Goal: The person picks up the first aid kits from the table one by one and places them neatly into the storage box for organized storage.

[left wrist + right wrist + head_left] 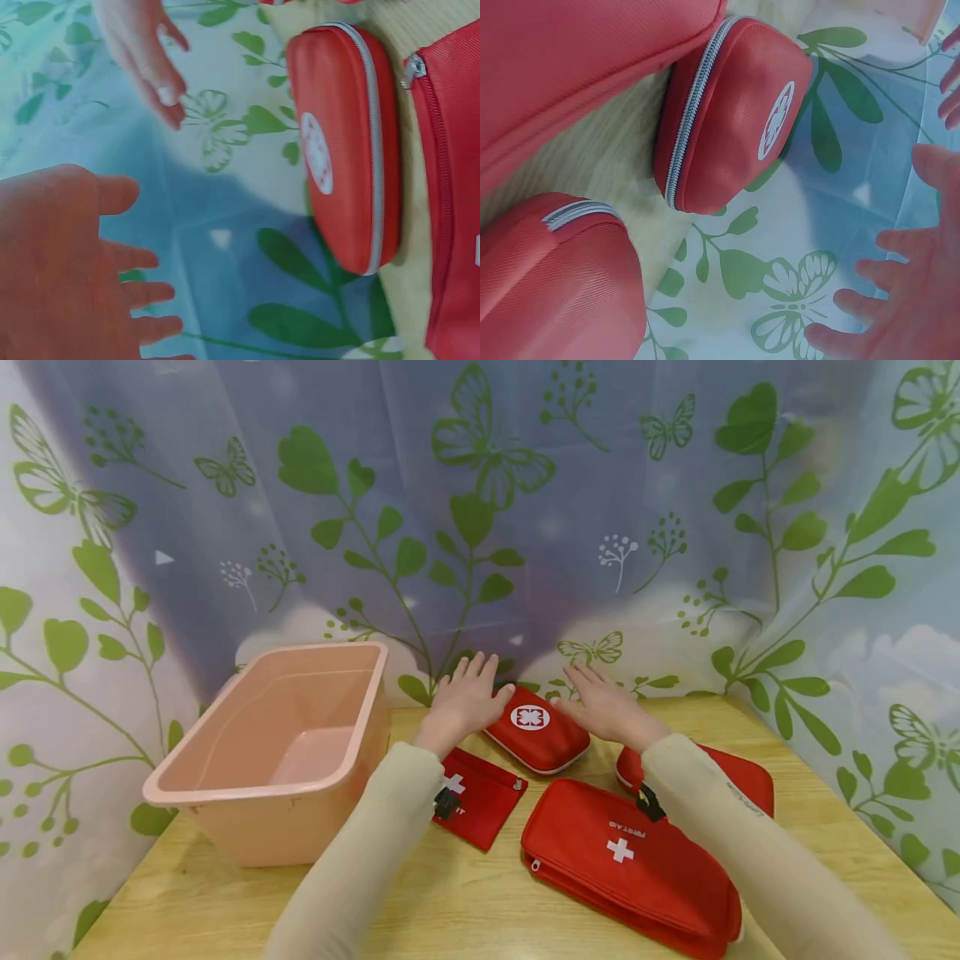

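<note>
My left hand (465,700) is held up with straight, spread fingers at the left side of a small red zipped first aid case (551,739). On its right side my right hand (609,706) is also spread, palm down and holding nothing. The case has a white round emblem and, in the left wrist view, a grey zipper along its edge. Both wrist views show bare fingers apart from the case. Beneath my left wrist lies a flat red pouch (487,818) with a white cross, partly hidden by the sleeve.
A large red "FIRST AID" bag (585,835) lies at the front right. Behind it, another red case (742,768) is partly covered by my right forearm. An open pink plastic bin (337,818) stands on the left of the wooden table (465,902). A leaf-patterned curtain (570,527) hangs behind.
</note>
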Motion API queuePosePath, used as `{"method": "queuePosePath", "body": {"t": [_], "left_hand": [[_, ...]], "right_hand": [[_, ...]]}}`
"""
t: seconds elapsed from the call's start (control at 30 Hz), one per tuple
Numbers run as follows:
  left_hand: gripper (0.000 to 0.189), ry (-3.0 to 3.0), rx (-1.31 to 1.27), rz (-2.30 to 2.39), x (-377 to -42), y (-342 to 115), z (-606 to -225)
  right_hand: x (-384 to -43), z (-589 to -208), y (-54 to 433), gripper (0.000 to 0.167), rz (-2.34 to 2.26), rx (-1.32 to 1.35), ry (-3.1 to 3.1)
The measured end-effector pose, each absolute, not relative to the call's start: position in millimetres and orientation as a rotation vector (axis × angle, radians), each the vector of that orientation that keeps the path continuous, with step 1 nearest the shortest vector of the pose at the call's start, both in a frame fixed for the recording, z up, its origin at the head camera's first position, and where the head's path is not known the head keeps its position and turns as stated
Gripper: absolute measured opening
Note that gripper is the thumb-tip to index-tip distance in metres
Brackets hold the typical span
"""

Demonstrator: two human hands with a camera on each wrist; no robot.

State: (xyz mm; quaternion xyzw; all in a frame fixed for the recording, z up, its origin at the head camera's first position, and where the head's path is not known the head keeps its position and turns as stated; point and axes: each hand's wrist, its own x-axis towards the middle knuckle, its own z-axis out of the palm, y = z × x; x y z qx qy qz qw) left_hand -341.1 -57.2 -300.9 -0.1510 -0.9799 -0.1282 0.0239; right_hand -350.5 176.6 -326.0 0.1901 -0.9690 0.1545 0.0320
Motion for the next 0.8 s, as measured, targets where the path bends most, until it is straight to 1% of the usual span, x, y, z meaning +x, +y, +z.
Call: {"method": "queuePosePath", "body": {"t": [0.37, 0.6, 0.8], "left_hand": [[0.065, -2.977, -0.562, -0.36, -301.4, -70.3, -275.8], [0.066, -2.941, -0.547, -0.344, -274.5, -98.5, -263.1], [0.065, -2.897, -0.515, -0.351, -253.7, -125.8, -258.2]], "right_hand": [[-319.5, -325.4, 189.7, 0.078, 0.511, 0.667, -2.958], [-296.0, -328.0, 193.9, 0.077, 0.49, 0.708, -2.951], [-276.2, -333.1, 199.5, 0.08, 0.435, 0.732, -2.922]]}}
